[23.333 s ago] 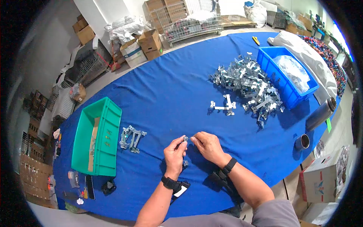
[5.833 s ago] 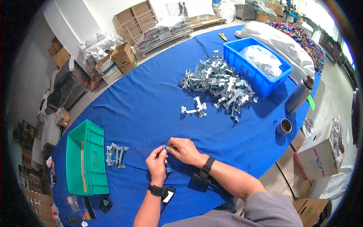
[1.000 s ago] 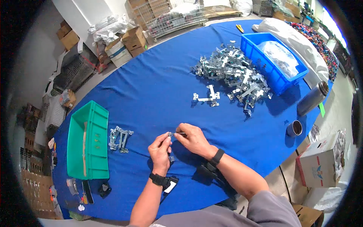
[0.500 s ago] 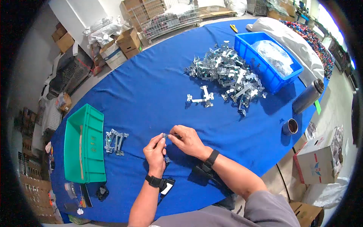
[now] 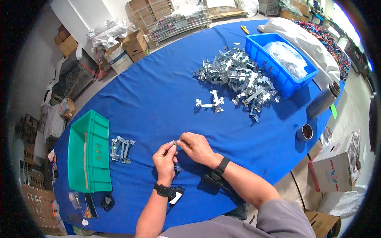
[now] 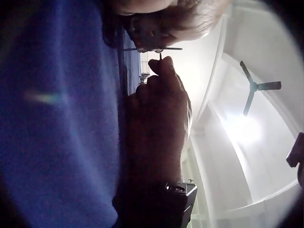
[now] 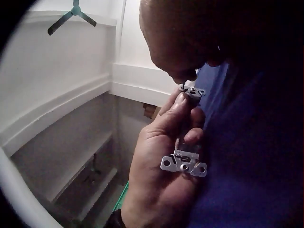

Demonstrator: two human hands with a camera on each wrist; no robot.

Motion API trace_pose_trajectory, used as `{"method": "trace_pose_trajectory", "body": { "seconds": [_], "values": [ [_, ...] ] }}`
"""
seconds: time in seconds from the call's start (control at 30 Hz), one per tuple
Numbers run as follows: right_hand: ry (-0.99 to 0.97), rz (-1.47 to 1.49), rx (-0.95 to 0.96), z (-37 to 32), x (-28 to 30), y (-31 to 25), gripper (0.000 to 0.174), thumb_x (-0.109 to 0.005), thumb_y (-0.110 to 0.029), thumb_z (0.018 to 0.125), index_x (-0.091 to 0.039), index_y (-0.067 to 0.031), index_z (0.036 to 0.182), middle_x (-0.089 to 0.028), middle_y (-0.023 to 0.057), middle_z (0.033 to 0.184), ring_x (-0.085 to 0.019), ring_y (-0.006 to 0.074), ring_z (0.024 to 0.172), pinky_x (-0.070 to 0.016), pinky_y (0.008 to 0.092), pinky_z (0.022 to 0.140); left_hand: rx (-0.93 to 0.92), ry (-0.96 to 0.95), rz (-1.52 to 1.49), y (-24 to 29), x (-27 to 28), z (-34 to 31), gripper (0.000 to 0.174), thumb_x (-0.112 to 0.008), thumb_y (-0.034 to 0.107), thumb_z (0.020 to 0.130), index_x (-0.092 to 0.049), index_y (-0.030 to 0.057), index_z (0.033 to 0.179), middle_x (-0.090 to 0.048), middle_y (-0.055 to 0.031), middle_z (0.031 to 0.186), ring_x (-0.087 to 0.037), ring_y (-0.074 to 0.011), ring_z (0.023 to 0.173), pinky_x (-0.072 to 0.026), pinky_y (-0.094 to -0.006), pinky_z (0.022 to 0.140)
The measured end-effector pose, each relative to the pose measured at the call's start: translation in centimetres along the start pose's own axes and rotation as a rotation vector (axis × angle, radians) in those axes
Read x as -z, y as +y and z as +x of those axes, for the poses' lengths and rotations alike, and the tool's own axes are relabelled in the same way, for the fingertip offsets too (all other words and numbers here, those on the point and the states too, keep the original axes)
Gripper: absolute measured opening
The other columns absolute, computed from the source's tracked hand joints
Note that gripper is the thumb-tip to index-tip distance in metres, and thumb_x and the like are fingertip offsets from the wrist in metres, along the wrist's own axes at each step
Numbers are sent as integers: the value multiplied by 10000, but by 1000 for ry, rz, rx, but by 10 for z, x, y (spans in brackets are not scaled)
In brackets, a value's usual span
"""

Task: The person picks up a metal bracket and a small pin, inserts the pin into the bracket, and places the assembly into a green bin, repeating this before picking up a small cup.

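My left hand (image 5: 164, 162) grips a metal bracket (image 7: 184, 166) lengthwise along its palm. One end plate with holes shows near the heel of the palm, and the other end plate (image 7: 194, 91) sticks out past thumb and forefinger. Its middle is hidden by the fingers. My right hand (image 5: 198, 148) meets the left one at that far plate, thumb and forefinger together. Between those fingertips, a short thin pin-like piece (image 6: 160, 56) shows as a dark sliver against the plate seen edge-on. What exactly this piece is, I cannot tell.
Several brackets (image 5: 122, 148) lie beside a green bin (image 5: 104, 154) at left. A large bracket heap (image 5: 234, 73) spreads before a blue bin (image 5: 262, 57), with a few brackets (image 5: 210, 103) set apart. A steel flask (image 5: 323, 99) and cup (image 5: 304, 133) stand at right on the blue cloth.
The head view has shifted a little. Both hands keep meeting at the bracket's end; the dark sliver behind the right fingertips a second ago no longer shows in the head view.
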State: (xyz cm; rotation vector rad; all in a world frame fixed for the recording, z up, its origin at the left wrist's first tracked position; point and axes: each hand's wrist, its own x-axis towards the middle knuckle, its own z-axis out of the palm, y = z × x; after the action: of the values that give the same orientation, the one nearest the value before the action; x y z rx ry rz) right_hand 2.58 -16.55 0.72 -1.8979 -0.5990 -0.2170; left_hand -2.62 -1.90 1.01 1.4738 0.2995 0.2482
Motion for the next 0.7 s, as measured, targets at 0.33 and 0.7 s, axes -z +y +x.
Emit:
{"method": "trace_pose_trajectory", "body": {
  "seconds": [0.33, 0.7],
  "values": [
    [6, 47, -58, -6, 0, -4, 229, -588, -246, 945, -557, -31, 872, -626, 171, 730, -628, 401, 700, -472, 488, 606, -30, -25, -19, -6, 5, 0, 195, -657, 18, 904, -697, -20, 1090, -672, -56, 829, -553, -63, 586, -430, -183, 467],
    [8, 58, -41, -3, 0, -4, 253, -587, -254, 946, -572, -20, 853, -640, 190, 774, -628, 404, 711, -476, 490, 592, -50, -22, 18, -3, 1, -2, 198, -656, 21, 903, -693, -33, 1090, -693, -73, 898, -621, -101, 689, -480, -197, 482]
  ]
}}
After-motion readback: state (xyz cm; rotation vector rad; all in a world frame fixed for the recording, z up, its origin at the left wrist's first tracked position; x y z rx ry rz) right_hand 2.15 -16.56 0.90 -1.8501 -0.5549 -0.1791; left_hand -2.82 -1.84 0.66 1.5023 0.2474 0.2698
